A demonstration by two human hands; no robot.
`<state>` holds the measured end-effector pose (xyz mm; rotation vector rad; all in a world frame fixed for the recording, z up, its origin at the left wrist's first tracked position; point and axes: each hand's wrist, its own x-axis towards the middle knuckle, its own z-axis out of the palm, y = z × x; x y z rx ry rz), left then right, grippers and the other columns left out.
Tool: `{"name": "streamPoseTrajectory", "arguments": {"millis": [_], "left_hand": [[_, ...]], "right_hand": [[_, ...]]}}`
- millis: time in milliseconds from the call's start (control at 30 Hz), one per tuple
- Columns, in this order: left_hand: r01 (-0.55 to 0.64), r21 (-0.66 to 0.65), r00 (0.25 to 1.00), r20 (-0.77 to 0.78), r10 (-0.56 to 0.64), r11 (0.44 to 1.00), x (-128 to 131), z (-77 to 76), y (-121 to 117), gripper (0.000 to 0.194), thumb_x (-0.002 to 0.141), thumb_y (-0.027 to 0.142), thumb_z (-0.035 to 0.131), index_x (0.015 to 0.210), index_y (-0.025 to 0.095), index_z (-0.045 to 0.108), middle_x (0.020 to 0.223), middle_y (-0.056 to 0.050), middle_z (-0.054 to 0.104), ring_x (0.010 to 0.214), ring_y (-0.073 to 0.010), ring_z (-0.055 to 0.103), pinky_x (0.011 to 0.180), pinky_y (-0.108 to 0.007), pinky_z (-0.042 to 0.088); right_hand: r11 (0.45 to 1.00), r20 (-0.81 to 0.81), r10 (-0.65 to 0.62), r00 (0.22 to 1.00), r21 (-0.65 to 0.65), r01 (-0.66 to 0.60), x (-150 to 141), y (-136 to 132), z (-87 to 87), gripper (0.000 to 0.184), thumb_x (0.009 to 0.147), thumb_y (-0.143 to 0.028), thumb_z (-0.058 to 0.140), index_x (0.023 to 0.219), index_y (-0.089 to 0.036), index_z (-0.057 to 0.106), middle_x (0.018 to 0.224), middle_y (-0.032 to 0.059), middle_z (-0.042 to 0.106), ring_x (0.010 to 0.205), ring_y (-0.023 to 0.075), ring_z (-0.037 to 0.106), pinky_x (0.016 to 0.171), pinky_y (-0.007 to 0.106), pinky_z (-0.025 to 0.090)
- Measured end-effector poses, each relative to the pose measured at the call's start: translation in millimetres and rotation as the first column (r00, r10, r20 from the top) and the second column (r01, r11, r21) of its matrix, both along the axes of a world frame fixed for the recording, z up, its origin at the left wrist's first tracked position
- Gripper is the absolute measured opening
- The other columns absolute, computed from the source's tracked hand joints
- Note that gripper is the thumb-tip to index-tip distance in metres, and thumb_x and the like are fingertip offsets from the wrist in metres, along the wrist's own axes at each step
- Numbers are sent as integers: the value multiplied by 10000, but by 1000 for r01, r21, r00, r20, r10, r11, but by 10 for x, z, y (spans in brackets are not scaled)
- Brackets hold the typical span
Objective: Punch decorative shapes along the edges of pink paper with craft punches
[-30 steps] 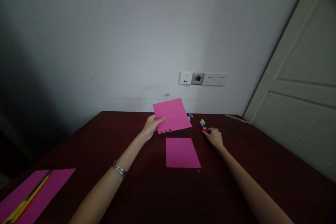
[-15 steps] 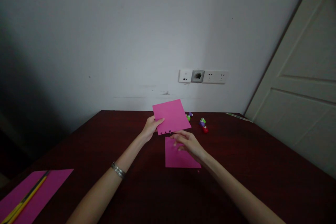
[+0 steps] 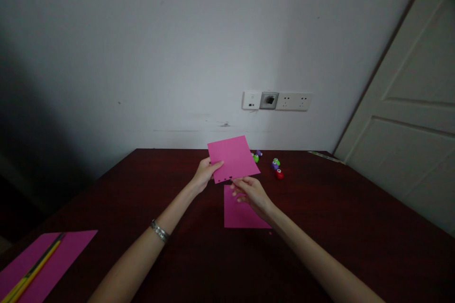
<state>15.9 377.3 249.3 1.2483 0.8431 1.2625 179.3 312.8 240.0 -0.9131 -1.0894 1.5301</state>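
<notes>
My left hand (image 3: pixel 206 173) grips the left edge of a square sheet of pink paper (image 3: pixel 232 156), thumb on top, holding it tilted above the table. Along the sheet's lower edge runs a row of several small punched holes. My right hand (image 3: pixel 251 193) is at that same edge, beside the holes, its thumb and forefinger pinched together. Whatever is between those fingertips is too small to make out. Below, a second pink sheet (image 3: pixel 240 215) lies flat on the table, partly covered by my right hand and wrist.
Small green, purple and red figures with eyes (image 3: pixel 276 164) sit on the dark red table (image 3: pixel 192 255). At front left, a yellow-and-black stick-like object (image 3: pixel 35 267) rests on another pink sheet (image 3: pixel 76 246). A thin strip (image 3: pixel 325 156) lies by the far right edge. The wall stands behind.
The fingertips of my right hand have closed into a pinch at the sheet's lower edge. The held sheet has barely moved, and the view has shifted slightly.
</notes>
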Motion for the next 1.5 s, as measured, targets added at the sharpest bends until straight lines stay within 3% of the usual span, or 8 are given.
{"name": "streamPoseTrajectory", "arguments": {"millis": [567,867,1067,1233,1500], "left_hand": [[23,-12,996,87,-21,1000,-8,30,82,323,649,262,702,917,99,623,872,-96,664,720,-154,609,687,-286,475],[47,-87,988,152,-33,995,142,-46,48,278,653,255,704,879,108,639,855,-88,665,683,-131,602,654,-251,468],[43,-133,985,174,-19,990,193,-92,71,272,630,248,719,846,102,642,795,-73,666,639,-122,594,615,-241,468],[26,-154,982,190,4,988,200,-115,92,279,626,235,722,841,83,630,804,-85,663,633,-124,596,605,-248,482],[22,-140,983,185,5,990,158,-134,137,293,639,221,714,878,79,621,810,-96,663,640,-141,611,620,-269,500]], "right_hand": [[989,-29,47,998,-139,-50,-52,87,-48,202,647,-321,685,676,-136,607,589,5,623,451,64,550,397,154,418],[928,-205,181,962,-288,-236,32,96,-39,100,682,-214,658,732,-134,626,633,-6,646,499,58,583,445,146,434],[931,-162,243,956,-238,-277,130,129,-12,104,706,-228,631,720,-126,619,621,-1,633,495,59,573,446,150,424],[943,-98,220,971,-233,-237,199,200,-47,121,698,-236,625,744,-126,609,629,8,635,503,72,577,458,171,440],[922,9,314,949,-243,-302,202,157,5,157,699,-267,603,800,-153,566,682,38,665,532,105,602,461,199,454]]}}
